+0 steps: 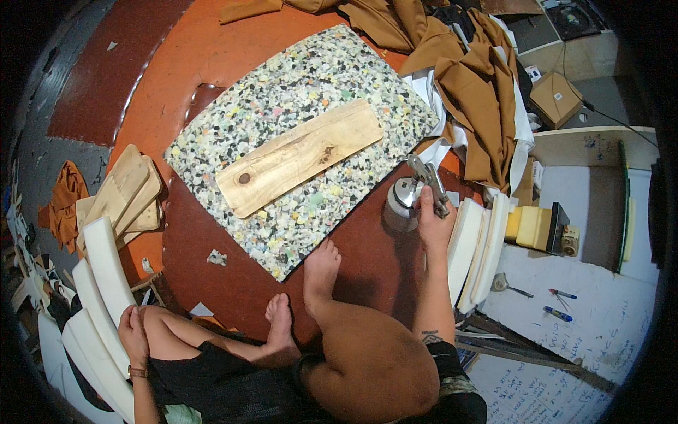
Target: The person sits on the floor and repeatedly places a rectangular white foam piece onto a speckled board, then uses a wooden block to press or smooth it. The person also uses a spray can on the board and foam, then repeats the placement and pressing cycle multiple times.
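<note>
Both our forearms extend forward: our right hand (433, 226) has its fingers wrapped around the spray gun (404, 200), just beside the foam (265, 116); our left hand (133, 333) drapes over the knee (157, 319), fingers loosely bent. The board (300, 159) lies on the foam.

Heaped brown fabric (482, 106) lies left of a cardboard box (556, 101). Nearer than that box are yellow blocks (531, 226) and a blue marker (558, 314).
</note>
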The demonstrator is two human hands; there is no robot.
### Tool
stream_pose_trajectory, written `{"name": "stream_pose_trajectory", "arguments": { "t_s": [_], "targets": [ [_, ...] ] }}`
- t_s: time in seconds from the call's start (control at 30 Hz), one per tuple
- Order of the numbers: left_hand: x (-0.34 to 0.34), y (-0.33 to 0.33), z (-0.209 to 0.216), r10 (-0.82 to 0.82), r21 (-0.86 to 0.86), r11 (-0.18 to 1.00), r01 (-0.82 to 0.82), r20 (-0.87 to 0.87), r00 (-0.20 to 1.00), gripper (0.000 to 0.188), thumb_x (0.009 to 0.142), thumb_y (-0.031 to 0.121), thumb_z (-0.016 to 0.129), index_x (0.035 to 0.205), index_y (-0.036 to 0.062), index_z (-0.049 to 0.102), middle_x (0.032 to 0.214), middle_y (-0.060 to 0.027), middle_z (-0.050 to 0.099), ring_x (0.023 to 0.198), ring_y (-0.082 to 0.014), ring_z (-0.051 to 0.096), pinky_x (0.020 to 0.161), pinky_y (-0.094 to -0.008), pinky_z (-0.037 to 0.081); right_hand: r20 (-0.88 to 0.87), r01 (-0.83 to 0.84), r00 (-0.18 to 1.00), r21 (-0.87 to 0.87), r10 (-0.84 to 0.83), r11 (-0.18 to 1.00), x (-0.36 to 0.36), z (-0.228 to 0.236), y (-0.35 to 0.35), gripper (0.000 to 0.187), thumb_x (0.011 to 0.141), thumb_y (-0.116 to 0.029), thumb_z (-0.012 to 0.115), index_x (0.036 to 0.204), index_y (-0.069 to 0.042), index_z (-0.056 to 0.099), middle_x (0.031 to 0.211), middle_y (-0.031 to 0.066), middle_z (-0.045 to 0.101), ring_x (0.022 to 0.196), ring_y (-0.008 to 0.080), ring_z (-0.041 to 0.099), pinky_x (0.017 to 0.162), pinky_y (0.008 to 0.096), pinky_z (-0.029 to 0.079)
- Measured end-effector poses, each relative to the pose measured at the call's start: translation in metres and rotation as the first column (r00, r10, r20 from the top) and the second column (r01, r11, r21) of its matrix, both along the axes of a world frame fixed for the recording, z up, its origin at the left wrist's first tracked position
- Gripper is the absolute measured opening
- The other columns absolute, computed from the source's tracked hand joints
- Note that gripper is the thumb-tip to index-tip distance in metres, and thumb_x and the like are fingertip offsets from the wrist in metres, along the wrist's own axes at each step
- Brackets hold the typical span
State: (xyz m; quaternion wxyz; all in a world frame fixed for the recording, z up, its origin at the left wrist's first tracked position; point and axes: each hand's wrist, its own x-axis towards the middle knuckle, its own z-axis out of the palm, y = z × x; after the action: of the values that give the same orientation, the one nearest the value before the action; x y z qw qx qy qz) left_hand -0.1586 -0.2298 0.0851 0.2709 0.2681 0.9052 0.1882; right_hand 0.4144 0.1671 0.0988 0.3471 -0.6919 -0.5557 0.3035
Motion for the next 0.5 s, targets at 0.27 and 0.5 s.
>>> {"name": "stream_pose_trajectory", "arguments": {
  "t_s": [0.27,0.5],
  "targets": [
    [0.0,0.002,0.001,-0.013,-0.029,0.999,0.013,-0.012,1.0,0.042,0.106,0.029,0.059,0.124,-0.0073,0.067,0.117,-0.0198,0.073,0.109,-0.0265,0.068,0.1,-0.0356,0.05,0.016,-0.004,1.0,0.021,0.003,1.0,0.009,-0.017,-0.041,0.038,0.103,-0.025,0.068,0.132,0.0,0.069,0.082,-0.0032,0.065,0.074,0.0055,0.056,0.066,0.0261,0.048],
    [0.0,0.0,-0.001,0.041,-0.016,0.999,-0.041,-0.001,0.999,0.041,0.106,0.029,0.059,0.124,-0.0068,0.068,0.117,-0.0198,0.074,0.11,-0.0263,0.068,0.101,-0.0357,0.05,-0.098,-0.089,0.992,-0.114,0.078,0.99,-0.02,-0.009,-0.07,0.038,0.102,-0.021,0.068,0.132,0.002,0.068,0.098,0.0035,0.073,0.09,0.0094,0.063,0.082,0.0287,0.053]
  ]
}}
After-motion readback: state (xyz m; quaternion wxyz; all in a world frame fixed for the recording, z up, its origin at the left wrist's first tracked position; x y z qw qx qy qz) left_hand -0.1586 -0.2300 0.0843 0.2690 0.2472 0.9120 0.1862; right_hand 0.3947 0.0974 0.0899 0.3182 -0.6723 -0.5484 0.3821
